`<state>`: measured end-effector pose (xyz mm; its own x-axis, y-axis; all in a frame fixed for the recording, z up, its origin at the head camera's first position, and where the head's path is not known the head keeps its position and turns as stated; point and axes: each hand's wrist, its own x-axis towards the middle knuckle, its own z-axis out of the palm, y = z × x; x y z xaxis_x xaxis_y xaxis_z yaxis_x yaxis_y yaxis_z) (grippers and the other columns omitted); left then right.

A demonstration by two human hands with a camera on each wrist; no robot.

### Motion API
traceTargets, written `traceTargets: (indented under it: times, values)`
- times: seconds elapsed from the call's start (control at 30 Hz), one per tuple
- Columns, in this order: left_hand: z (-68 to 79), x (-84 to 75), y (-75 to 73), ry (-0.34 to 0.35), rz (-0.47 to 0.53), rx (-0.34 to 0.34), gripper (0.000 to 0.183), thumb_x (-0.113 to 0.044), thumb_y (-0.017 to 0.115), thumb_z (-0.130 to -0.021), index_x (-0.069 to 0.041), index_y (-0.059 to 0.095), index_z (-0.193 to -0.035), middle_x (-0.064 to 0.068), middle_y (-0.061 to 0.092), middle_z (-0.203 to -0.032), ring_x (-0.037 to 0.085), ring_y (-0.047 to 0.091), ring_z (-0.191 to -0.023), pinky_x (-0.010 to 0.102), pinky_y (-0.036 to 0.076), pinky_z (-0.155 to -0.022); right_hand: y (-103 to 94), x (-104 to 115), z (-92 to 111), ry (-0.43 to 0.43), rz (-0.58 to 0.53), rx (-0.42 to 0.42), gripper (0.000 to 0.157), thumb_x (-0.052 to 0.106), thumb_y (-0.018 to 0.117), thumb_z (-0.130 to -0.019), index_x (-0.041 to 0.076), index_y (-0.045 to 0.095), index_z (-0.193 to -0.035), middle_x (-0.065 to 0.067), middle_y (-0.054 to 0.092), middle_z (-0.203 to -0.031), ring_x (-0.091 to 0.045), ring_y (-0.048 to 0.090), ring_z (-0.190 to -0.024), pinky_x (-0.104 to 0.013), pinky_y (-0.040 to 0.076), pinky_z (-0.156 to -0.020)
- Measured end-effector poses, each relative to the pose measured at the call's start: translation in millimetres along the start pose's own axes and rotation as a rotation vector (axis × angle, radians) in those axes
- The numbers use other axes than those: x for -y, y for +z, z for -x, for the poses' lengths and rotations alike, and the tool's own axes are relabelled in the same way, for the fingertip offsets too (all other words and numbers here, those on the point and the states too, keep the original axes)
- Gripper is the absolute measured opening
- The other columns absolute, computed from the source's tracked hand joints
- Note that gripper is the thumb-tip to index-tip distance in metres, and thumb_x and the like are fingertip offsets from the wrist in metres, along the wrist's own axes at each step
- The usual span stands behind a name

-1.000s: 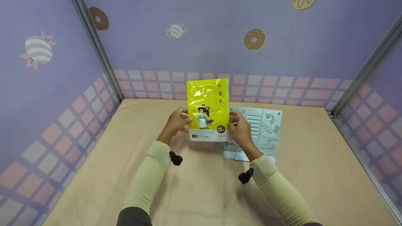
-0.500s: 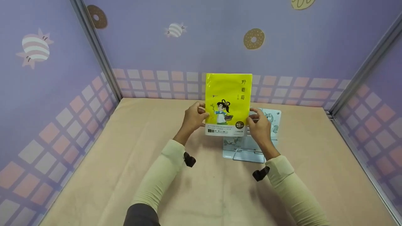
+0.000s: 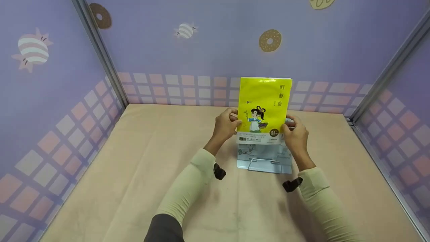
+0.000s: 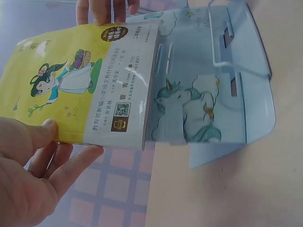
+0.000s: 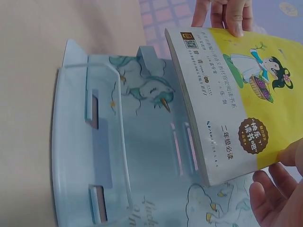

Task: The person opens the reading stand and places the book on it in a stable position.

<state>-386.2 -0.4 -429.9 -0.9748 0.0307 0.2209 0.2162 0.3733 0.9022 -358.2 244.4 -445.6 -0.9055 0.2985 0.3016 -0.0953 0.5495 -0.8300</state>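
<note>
A yellow book with a white lower band and a drawn girl on its cover is held upright between both hands. My left hand pinches its left edge, thumb on the cover. On the opposite edge my right hand grips it the same way. Behind and below the book stands a light blue book stand with unicorn drawings, its upper part hidden by the book. A wire holder crosses the stand's bottom ledge. In both wrist views the book's lower edge is apart from that ledge.
The stand rests on a table with a peach cloth. A purple back wall with a tiled pattern rises behind the table. Side walls with metal posts close off the left and right.
The book has moved to the right in both hands, from beside the stand to in front of its upper part. Both hands keep their hold. The stand stays in place.
</note>
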Motion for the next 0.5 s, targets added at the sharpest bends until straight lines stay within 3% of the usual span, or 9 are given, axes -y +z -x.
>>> traceTargets:
  times: [0.3, 0.5]
  values:
    - [-1.5, -3.4, 24.7, 0.026, -0.018, 0.016, 0.037, -0.006, 0.068, -0.096, -0.015, 0.056, -0.130, 0.009, 0.072, -0.097, 0.016, 0.070, -0.085, 0.029, 0.058, -0.074, -14.5, -14, -1, 0.043, 0.014, -0.014, 0.040, 0.018, 0.057, -0.101, 0.014, 0.059, -0.141, -0.021, 0.069, -0.120, -0.036, 0.068, -0.112, -0.048, 0.056, -0.091]
    - [-1.1, -2.6, 32.2, 0.027, -0.043, 0.024, 0.035, -0.007, 0.069, -0.096, -0.016, 0.055, -0.127, 0.009, 0.073, -0.100, 0.015, 0.069, -0.087, 0.029, 0.057, -0.076, -18.7, -20, -2, 0.076, 0.027, -0.010, 0.040, 0.016, 0.058, -0.099, 0.013, 0.059, -0.139, -0.019, 0.069, -0.121, -0.034, 0.069, -0.110, -0.043, 0.058, -0.087]
